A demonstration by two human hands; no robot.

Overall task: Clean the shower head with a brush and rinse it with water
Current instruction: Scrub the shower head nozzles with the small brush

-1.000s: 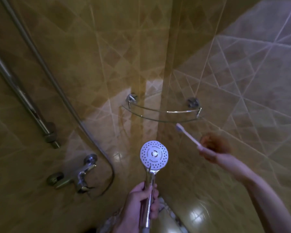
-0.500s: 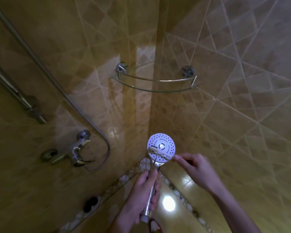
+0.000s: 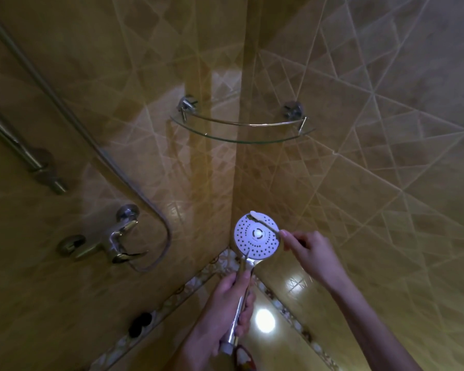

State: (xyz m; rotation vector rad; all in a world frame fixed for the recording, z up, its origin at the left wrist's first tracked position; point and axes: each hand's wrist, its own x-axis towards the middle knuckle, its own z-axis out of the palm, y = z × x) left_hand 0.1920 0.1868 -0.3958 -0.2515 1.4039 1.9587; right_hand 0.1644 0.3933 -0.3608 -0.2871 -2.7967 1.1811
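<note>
Shower head (image 3: 255,241) upright, brush (image 3: 263,220) across its upper rim

The shower head (image 3: 257,235) sits just below frame centre, its handle running down into the left hand (image 3: 227,309). The brush (image 3: 263,221) lies across its upper right face, with the right hand (image 3: 310,250) beside it (to the right). The shelf (image 3: 241,129) spans the corner above; the tap (image 3: 110,239) is lower left.

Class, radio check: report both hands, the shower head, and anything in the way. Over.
Left hand gripping the shower head by its handle, face up. Right hand holding the toothbrush, bristles on the face's upper edge. No water running, nothing in the way.
</note>
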